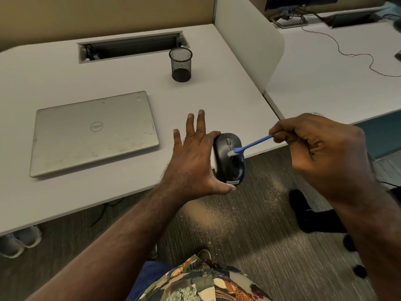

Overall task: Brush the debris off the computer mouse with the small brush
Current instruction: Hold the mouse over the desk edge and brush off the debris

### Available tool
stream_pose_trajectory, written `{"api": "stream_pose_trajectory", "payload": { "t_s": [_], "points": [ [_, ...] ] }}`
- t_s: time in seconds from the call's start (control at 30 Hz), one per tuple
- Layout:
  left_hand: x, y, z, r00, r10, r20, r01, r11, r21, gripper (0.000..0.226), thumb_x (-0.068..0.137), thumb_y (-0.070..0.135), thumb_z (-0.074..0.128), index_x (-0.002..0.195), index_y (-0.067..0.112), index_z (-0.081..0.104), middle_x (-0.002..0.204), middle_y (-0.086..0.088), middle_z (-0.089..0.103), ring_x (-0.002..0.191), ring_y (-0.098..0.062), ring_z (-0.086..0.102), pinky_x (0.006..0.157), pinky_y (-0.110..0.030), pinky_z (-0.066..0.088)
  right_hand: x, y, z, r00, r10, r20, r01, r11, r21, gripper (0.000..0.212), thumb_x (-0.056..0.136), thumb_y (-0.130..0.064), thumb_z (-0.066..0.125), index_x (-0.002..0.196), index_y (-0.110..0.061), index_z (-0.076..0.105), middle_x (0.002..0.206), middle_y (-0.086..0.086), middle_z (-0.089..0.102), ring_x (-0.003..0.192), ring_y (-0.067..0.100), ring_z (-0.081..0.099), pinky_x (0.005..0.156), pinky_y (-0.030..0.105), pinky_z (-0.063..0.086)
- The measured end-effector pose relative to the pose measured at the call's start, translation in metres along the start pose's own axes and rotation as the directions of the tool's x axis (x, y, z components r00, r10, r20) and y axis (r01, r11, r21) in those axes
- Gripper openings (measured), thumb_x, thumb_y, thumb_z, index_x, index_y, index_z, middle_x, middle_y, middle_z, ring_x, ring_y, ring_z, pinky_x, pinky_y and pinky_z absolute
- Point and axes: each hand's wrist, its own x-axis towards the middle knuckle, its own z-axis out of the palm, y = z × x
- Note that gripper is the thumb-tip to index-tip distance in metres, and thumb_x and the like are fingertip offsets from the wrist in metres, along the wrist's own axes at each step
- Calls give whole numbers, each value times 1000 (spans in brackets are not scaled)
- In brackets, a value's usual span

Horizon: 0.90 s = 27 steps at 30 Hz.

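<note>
A black computer mouse (230, 165) is held up over the desk's front edge, pinched between the index finger and thumb of my left hand (195, 157), whose other fingers are spread. My right hand (321, 146) grips the far end of a small blue brush (251, 145). The brush's white bristles touch the top of the mouse just below the scroll wheel. Fine pale specks show on the mouse's lower back.
A closed silver laptop (93, 133) lies on the white desk (54, 196) to the left. A black mesh pen cup (181, 65) stands behind, near a cable slot (132, 47). A divider panel (249, 44) bounds the desk's right side. Carpet, shoes and my lap lie below.
</note>
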Motion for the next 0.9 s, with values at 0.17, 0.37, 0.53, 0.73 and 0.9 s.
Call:
{"api": "stream_pose_trajectory", "payload": {
  "t_s": [0.17, 0.37, 0.53, 0.73, 0.9],
  "points": [
    [-2, 6, 0, 999, 32, 13, -32, 999, -3, 125, 51, 75, 76, 150, 25, 19, 158, -5, -30, 142, -22, -36, 115, -52, -16, 0, 1, 9, 995, 55, -84, -58, 998, -31, 21, 91, 2, 58, 106, 0, 72, 92, 9, 71, 82, 12, 64, 83, 12, 48],
    [-3, 3, 1, 1000, 17, 12, -17, 1000, 11, 124, 51, 76, 75, 150, 25, 19, 158, -5, -31, 141, -22, -36, 115, -52, -15, 0, -1, 9, 1000, 2, -4, -2, 1000, 9, 17, 89, 3, 64, 103, -2, 72, 89, 6, 71, 80, 11, 63, 81, 14, 50],
    [-5, 4, 3, 999, 34, 6, -34, 999, -8, 125, 50, 76, 75, 150, 26, 19, 158, -4, -30, 141, -21, -36, 116, -53, -15, 1, 0, 9, 994, 55, -92, -57, 998, -18, 20, 92, 2, 58, 107, -1, 71, 93, 8, 71, 82, 10, 63, 83, 11, 48],
    [-3, 2, 2, 1000, 18, -9, -18, 1000, 0, 125, 50, 77, 75, 150, 25, 20, 158, -5, -30, 142, -22, -35, 115, -52, -15, -1, 2, 10, 1000, -13, 13, 13, 1000, 17, 17, 90, 2, 61, 103, -2, 71, 89, 6, 71, 81, 11, 64, 82, 13, 50],
    [-5, 1, 3, 1000, 12, -7, -12, 1000, -7, 125, 50, 77, 74, 150, 25, 19, 159, -6, -29, 142, -22, -34, 116, -54, -13, 1, 3, 2, 998, -23, -50, 23, 1000, 7, 16, 91, 4, 60, 101, 1, 72, 88, 8, 70, 82, 8, 60, 82, 10, 48]
  ]
}}
